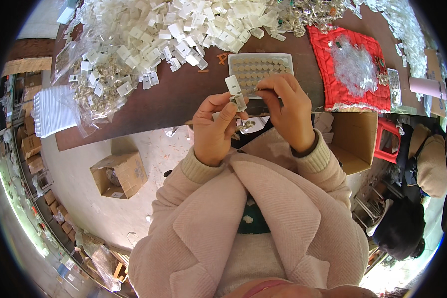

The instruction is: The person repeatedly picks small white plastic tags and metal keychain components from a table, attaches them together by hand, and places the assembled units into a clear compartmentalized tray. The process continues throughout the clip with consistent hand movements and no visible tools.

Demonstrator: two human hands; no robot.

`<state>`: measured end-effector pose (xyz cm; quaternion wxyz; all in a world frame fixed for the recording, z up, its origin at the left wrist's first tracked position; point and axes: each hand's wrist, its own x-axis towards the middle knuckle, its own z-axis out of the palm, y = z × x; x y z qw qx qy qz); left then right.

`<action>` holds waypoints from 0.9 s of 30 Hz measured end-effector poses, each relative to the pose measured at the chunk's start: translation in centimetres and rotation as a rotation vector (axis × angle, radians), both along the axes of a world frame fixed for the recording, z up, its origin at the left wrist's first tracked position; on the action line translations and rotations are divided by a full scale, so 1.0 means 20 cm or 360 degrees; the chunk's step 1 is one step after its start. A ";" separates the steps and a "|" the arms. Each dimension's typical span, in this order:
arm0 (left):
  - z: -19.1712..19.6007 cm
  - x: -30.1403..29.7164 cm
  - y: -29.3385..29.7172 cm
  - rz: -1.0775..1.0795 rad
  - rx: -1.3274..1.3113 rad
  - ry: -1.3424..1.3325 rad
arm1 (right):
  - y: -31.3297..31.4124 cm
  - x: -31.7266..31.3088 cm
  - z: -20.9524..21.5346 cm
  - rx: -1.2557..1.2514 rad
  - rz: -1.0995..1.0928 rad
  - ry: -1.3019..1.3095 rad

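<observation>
**Small Clear Clip Held Between 2 Hands at the Table Edge**

A small clear plastic clip (240, 103) was pinched between the thumb and fingers of the left hand (214, 130), which were closed around its lower part; a white card tab (233, 84) stood up from its top. The right hand (287, 111) was brought in from the other side, its thumb and forefinger pressed together at the clip's right edge — whether something tiny was gripped between those fingertips could not be told. Both hands were held close together, just above the near edge of the brown table (174, 102).

Directly behind the hands, a shallow white tray (261, 66) of round tan discs in rows was seen lying on the table, partly covered by the right hand's fingers. Beyond it and to the left, a large heap of white plastic pieces (174, 30) was spread across the tabletop, with some of the pieces held in clear bags (92, 97). To the right, a red quilted cloth (350, 74) was laid out, and a pile of clear bits (352, 62) rested on it.

Below the table edge an open cardboard box (353, 141) was placed at the right — another, smaller box (119, 174) sat on the floor at the left. A second person (407, 223) was seated at the far right.
</observation>
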<state>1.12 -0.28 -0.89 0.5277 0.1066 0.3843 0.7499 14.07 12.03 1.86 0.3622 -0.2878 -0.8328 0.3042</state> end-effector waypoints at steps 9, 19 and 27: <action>0.03 0.02 -0.01 0.0043 -0.0001 0.0117 | -0.11 0.01 0.11 -0.0058 0.0253 0.0062; 0.04 0.01 -0.01 -0.0069 0.0009 -0.0039 | -0.08 0.00 0.09 0.0011 0.0334 0.0191; 0.01 -0.01 0.00 -0.0018 -0.0031 -0.0059 | -0.06 0.01 0.05 0.0189 0.0127 0.0100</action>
